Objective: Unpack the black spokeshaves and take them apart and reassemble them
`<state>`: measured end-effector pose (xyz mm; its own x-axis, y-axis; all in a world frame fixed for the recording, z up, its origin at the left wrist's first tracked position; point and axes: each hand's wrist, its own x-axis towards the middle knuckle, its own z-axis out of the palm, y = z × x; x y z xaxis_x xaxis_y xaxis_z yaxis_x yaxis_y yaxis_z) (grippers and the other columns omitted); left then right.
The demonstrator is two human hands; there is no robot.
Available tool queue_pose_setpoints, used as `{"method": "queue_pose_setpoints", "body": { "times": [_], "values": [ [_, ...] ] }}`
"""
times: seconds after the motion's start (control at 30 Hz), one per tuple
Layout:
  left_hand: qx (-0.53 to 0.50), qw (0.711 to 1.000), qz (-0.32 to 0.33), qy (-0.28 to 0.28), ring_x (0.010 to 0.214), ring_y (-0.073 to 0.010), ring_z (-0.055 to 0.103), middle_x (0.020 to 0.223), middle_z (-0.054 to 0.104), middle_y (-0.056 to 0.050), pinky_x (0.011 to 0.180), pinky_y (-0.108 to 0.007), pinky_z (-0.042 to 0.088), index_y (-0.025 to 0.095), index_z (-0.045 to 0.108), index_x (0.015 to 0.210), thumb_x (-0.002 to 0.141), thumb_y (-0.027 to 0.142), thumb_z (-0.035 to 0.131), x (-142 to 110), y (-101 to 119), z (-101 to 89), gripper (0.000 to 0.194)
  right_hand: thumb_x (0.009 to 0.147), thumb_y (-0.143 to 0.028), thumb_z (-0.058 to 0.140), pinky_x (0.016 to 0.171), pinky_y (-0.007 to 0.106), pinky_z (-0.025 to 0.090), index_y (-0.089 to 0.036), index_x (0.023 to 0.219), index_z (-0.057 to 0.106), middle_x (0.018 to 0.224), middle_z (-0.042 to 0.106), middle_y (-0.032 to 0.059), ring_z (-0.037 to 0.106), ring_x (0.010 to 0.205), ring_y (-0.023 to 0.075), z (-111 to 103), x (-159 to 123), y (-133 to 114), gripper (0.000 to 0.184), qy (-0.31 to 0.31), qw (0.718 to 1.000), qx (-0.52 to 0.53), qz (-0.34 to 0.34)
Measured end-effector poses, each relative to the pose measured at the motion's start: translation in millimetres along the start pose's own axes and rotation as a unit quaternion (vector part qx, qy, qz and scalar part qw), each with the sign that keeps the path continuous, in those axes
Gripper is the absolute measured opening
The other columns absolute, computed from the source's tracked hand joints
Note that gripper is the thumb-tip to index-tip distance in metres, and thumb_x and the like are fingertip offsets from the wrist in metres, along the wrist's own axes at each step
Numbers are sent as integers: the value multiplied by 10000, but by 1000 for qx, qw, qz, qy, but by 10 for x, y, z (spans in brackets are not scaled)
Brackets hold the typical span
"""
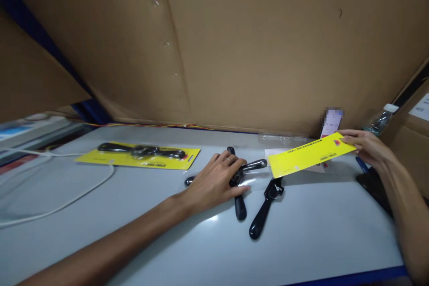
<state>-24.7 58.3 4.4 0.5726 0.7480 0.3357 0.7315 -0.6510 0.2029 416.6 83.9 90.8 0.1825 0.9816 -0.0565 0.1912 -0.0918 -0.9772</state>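
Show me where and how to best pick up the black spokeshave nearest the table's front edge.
Probably by the near handle of that black spokeshave, from the right: this long, rounded end points toward the person and lies uncovered, while the raised yellow card hides the far end and another spokeshave's handle lies close on the left.

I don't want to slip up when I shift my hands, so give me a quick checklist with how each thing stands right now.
1. Yellow card held: ok, the right hand has it by its right end.
2. Left hand on the crossed black tools: ok, it lies over them.
3. Tool seated in the clear plastic shell: cannot tell, the left hand covers the middle.
4. Loose black tool apart from the left hand: ok, there is a gap.
5. White cable clear of the carded pack: not ok, it runs up to the pack's edge.
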Motion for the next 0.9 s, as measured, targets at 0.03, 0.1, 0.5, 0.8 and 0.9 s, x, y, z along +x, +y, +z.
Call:
{"method": "queue_pose_setpoints", "body": {
  "times": [0.03,0.1,0.5,0.8,0.9],
  "values": [
    [-1,1000,-1,-6,1108,-319,521,1105,652,-92,941,-474,432,210,608,1198,870,589,677,6,5,-6,505,640,-198,809,499,266,588,-196,930,770,935,785,107,739,744,234,-121,14,8,293,25,999,8,-21],
    [-1,1000,-4,-15,1113,-323,519,1101,653,-96,947,-482,435,206,609,1198,869,582,681,15,12,-17,505,655,-216,794,537,310,618,-230,941,775,953,787,92,744,772,253,-311,32,35,286,73,995,26,-57],
    [-5,1000,-3,-24,1096,-322,540,1131,659,-111,922,-483,469,194,612,1221,879,613,650,14,2,-52,542,703,-353,764,776,362,577,-261,809,661,863,745,15,718,840,233,85,151,257,174,76,943,-106,-306],
    [15,999,34,1,1090,-330,592,1197,652,-139,929,-516,498,205,619,1268,919,617,584,10,-56,-94,541,687,-114,552,911,440,505,-248,748,759,997,743,61,668,958,277,-52,268,416,253,51,823,-428,-370],
    [1,999,21,44,1071,-317,643,1250,634,-142,904,-488,532,216,589,1307,937,652,524,5,-64,-149,575,760,-114,523,864,419,516,-229,908,770,1001,741,74,672,933,265,-1,246,428,311,104,813,-435,-372]
  ]
}}
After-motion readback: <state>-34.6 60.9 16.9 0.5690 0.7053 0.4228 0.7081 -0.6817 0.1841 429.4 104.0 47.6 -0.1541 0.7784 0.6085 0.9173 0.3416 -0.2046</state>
